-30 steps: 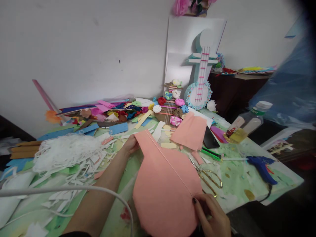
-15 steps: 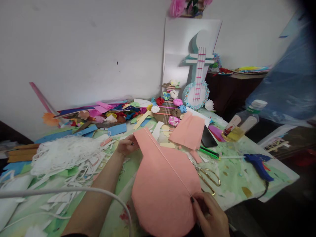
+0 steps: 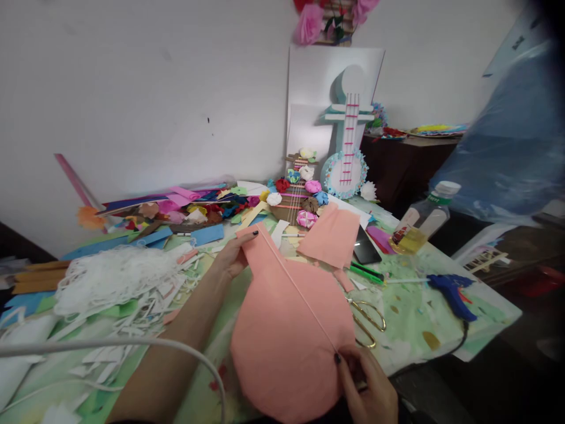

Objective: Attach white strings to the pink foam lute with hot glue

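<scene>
A large salmon-pink paper cut-out [image 3: 286, 330], round below with a narrow neck, lies in front of me on the green table [image 3: 415, 312]. A thin pink strip [image 3: 300, 291] runs diagonally across it. My left hand [image 3: 233, 256] grips the far end of the neck, fingers closed on the paper's edge. At the near right rim, my right hand [image 3: 366, 386] pinches the strip's lower end against the paper. A smaller pink piece [image 3: 331, 235] lies just beyond.
Gold-handled scissors [image 3: 366, 318] lie right of the cut-out, with a phone [image 3: 364, 247], green pens, a plastic bottle [image 3: 419, 227] and a blue glue gun [image 3: 450, 288] farther right. White paper shreds [image 3: 115, 277] pile at left. Paper flowers and model guitars [image 3: 344, 147] stand by the wall.
My left hand has shifted up along the neck to its far tip. The view has drifted right and down. My right hand keeps its pinch at the near rim.
</scene>
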Motion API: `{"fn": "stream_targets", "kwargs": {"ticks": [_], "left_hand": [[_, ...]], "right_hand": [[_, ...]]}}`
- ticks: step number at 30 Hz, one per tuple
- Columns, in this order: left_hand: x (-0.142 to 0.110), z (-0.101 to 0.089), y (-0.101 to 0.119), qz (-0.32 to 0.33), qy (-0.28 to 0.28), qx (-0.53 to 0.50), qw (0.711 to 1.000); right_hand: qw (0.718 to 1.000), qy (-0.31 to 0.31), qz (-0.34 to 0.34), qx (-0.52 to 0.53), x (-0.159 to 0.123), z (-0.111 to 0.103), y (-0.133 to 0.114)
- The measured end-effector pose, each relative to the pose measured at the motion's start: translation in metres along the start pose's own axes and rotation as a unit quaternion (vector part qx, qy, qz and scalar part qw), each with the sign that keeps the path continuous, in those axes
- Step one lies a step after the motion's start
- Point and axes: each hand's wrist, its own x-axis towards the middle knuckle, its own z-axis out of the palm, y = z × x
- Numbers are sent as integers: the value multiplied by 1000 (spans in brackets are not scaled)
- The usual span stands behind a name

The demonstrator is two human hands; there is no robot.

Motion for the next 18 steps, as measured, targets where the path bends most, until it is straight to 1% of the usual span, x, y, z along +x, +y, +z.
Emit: {"fn": "stream_targets", "kwargs": {"ticks": [5, 7, 9, 11, 13, 16, 18], "left_hand": [[-27, 29, -1, 46, 15, -18, 999], [-39, 41, 3, 71, 18, -24, 997], [-50, 50, 10, 110, 25, -32, 993], [-60, 56, 19, 146, 33, -42, 988], [-69, 60, 28, 162, 38, -48, 985], [-80, 64, 41, 184, 41, -53, 981], [-88, 67, 53, 210, 41, -54, 975]], "right_hand": [[999, 39, -28, 17, -6, 0, -2], [997, 55, -50, 29, -7, 0, -2], [993, 71, -81, 41, -7, -1, -2], [988, 90, -116, 50, -5, -1, -2], [984, 93, -142, 55, -2, -1, -5], [980, 93, -160, 70, 9, 0, -15], [977, 105, -164, 85, 21, 2, -25]]}}
